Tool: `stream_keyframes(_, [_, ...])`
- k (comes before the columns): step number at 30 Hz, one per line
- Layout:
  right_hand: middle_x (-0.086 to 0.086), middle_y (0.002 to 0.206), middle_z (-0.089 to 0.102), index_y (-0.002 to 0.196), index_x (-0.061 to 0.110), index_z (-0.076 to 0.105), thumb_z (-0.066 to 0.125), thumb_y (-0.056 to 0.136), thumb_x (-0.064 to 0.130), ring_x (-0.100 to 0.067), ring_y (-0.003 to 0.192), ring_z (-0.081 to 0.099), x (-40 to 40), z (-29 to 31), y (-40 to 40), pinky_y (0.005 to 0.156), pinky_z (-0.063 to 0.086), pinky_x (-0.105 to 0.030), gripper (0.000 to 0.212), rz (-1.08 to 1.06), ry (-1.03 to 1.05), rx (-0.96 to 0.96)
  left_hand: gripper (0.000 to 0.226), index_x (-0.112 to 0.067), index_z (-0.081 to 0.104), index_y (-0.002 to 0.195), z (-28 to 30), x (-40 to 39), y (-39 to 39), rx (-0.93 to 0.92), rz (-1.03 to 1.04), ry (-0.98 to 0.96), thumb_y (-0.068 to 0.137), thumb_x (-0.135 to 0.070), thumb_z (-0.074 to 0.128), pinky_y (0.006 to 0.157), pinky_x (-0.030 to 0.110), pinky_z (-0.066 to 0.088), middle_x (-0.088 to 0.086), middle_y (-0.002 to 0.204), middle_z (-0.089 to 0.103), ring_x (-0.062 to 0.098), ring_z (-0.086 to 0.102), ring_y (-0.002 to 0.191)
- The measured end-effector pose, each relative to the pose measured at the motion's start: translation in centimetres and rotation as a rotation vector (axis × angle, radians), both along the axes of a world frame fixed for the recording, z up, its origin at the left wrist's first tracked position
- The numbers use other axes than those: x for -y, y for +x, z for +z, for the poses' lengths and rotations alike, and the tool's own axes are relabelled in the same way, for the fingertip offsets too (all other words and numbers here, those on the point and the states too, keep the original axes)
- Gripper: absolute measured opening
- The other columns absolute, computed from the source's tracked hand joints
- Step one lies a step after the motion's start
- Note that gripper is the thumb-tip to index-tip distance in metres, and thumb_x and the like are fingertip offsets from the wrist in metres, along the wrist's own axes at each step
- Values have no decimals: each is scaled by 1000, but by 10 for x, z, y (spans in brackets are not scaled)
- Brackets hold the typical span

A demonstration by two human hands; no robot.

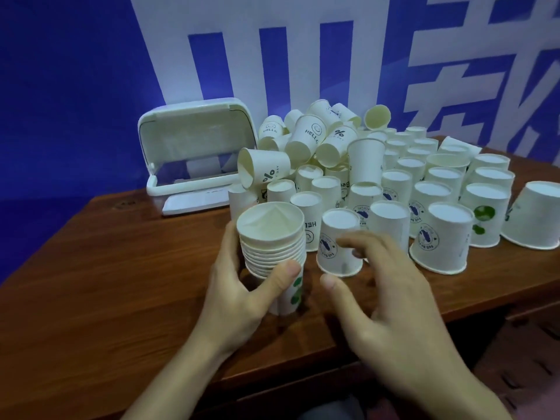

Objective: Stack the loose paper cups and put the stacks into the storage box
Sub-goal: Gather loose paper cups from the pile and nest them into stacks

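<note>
Wooden table [106, 298], our stack and the loose cups
Our left hand [239, 286] grips the cup stack [272, 247], hiding its base; right hand [391, 286], blurred, spread wide, empty, beside an upturned cup [339, 241]

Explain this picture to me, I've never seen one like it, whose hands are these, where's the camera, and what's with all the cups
This is one picture from a wide-angle camera worn on a person's head, looking forward and down, so the two bare hands are that person's own. There is no robot.

The left hand holds a stack of nested paper cups, mouths upward. The right hand is open and empty, reaching toward an upside-down cup with a blue emblem.

On the wooden table stand many more loose cups, most upside down, with a jumbled heap behind them. At the back left sits the white storage box, its lid raised. No cups are visible in it.
</note>
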State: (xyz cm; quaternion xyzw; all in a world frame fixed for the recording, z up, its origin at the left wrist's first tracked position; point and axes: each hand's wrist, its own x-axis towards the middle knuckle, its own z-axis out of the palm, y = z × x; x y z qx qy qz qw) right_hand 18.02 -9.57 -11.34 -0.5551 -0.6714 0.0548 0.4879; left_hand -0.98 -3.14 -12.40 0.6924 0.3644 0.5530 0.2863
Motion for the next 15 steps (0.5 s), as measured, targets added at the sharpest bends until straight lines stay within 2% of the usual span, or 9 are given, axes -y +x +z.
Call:
stream_keyframes(2, [5, 124, 58, 128, 20, 58, 57, 87, 39, -19, 112, 55, -15, 6, 13, 97, 44, -35, 45, -105, 77, 130, 83, -31, 47, 148, -1, -2, -1, 1, -16, -9, 73, -49, 80, 107, 22, 48, -19, 139, 65, 5, 60, 132])
stream_keyframes(3, [0, 129, 56, 135, 17, 55, 60, 88, 33, -25, 113, 53, -23, 7, 16, 97, 44, -38, 50, -146, 70, 223, 82, -30, 50, 145, -1, -4, -2, -6, -33, -30, 71, -50, 81, 107, 27, 50, -16, 137, 67, 7, 62, 130])
stream_keyframes(6, [-9, 148, 43, 154, 21, 35, 71, 84, 29, -32, 120, 40, -46, 0, 12, 97, 45, -45, 80, -228, -121, 514, 79, -29, 58, 139, 8, -21, -15, -135, -96, -68, 67, -51, 84, 104, 34, 53, -14, 131, 71, 7, 66, 124])
stream_keyframes(7, [-12, 149, 42, 153, 22, 37, 76, 80, 28, -34, 120, 39, -51, -1, 9, 96, 45, -46, 83, -249, -165, 555, 80, -29, 59, 138, 12, -29, -21, -185, -105, -66, 66, -53, 85, 104, 33, 53, -16, 131, 72, 6, 66, 124])
stream_keyframes(8, [-15, 147, 44, 146, 22, 46, 81, 74, 25, -35, 117, 39, -55, -3, 7, 93, 46, -47, 80, -269, -170, 572, 81, -29, 60, 138, 16, -37, -27, -221, -106, -59, 65, -55, 85, 104, 33, 53, -17, 131, 72, 5, 66, 123])
stream_keyframes(10, [-19, 143, 48, 121, 21, 60, 86, 65, 17, -36, 111, 37, -59, -2, 3, 88, 47, -48, 62, -319, -112, 527, 84, -27, 59, 139, 19, -51, -31, -239, -96, -45, 65, -56, 84, 105, 33, 53, -17, 132, 71, 5, 65, 125])
stream_keyframes(13, [-12, 138, 52, 105, 22, 55, 80, 75, 19, -38, 114, 42, -58, 8, 7, 89, 40, -43, 40, -271, -70, 430, 81, -18, 59, 141, 9, -64, -25, -156, -102, -33, 70, -51, 81, 104, 37, 56, -9, 131, 72, 11, 66, 125])
stream_keyframes(15, [0, 113, 59, 106, 24, 53, 77, 80, 23, -29, 104, 46, -53, 17, 15, 81, 30, -33, 36, -234, 11, 335, 77, -14, 60, 139, 2, -67, -22, -130, -155, -34, 72, -47, 79, 103, 38, 56, -4, 130, 73, 15, 67, 124])
